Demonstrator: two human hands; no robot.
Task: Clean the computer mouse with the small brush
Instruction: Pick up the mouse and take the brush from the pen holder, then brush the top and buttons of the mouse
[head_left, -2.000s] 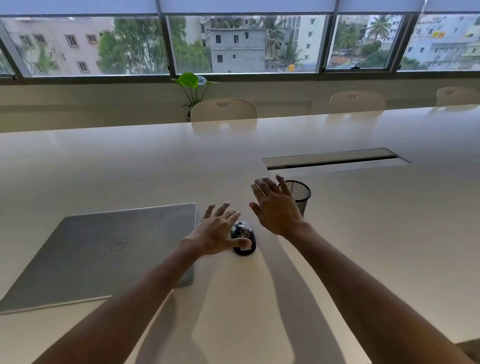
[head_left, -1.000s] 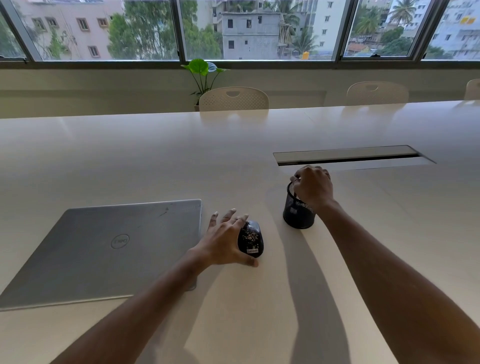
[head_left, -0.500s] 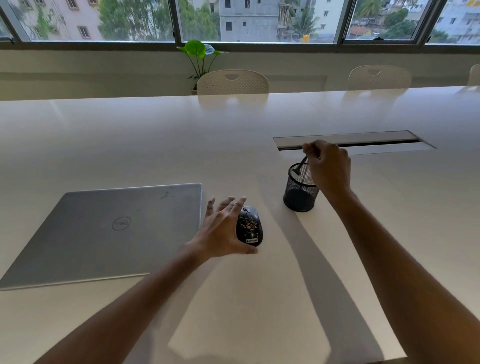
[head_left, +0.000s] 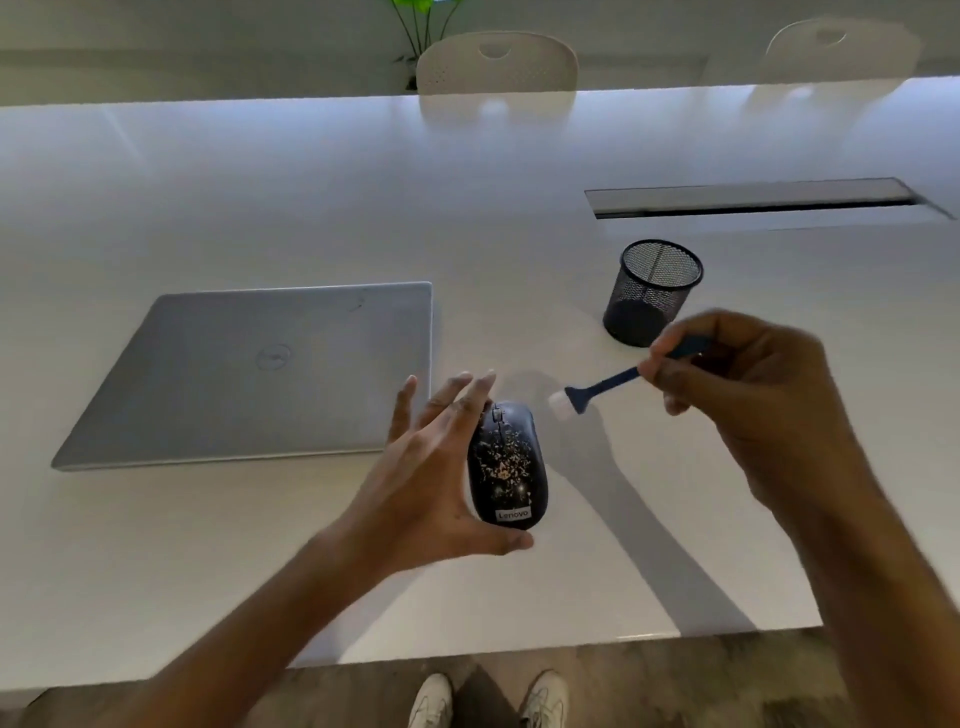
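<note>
Two hands, mouse (head_left: 506, 462) (held), brush (head_left: 605, 387) beside

Laptop (head_left: 260, 369) lies left on table (head_left: 260, 571); mouse (head_left: 506, 465) just right of it, nearer front edge; mesh cup (head_left: 652, 291) behind-right.

Glossy white table (head_left: 519, 218), matt metal laptop (head_left: 249, 374), black wire-mesh cup (head_left: 652, 291).
</note>
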